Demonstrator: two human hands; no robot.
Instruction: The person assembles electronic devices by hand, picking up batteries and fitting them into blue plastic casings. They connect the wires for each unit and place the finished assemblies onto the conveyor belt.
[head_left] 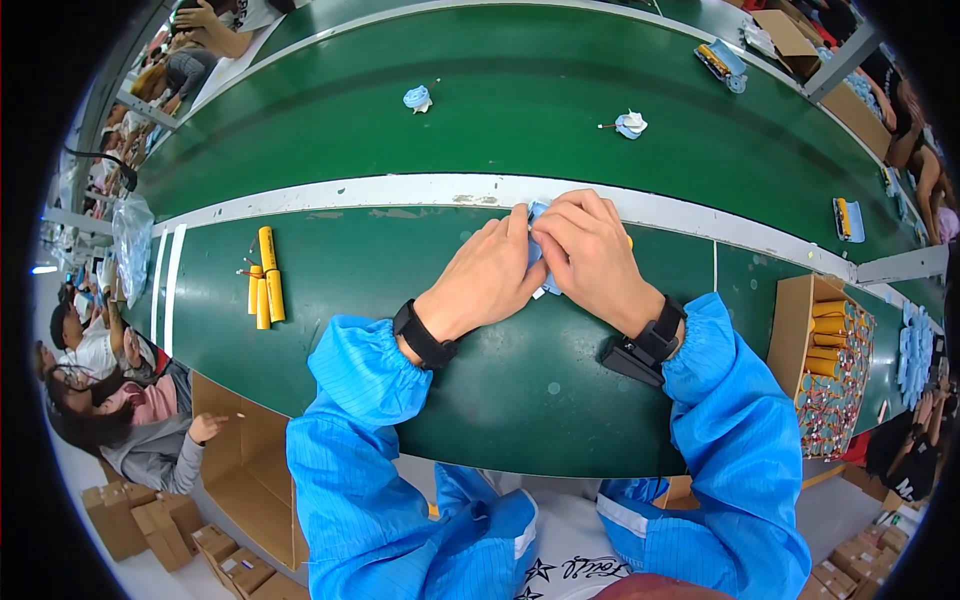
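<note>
Head view: at the near edge of the white rail (400,192), the left hand (488,268) and right hand (592,255) grasp a pale-blue piece (535,252) by their fingertips. It looks light and pliable, best pinched by its edges.

Blue sleeves (365,370) (finely striped), black wristbands (424,335), light-blue piece (535,250), yellow cylinders (273,292), green worktop (540,400).

Left hand (487,270) and right hand (588,250) on blue piece (535,248)

From my remote post I see yellow cylinders (274,292) lying on a green worktable (550,390), pale-blue bundles (417,98) dotting the green surface (520,100) beyond
</note>
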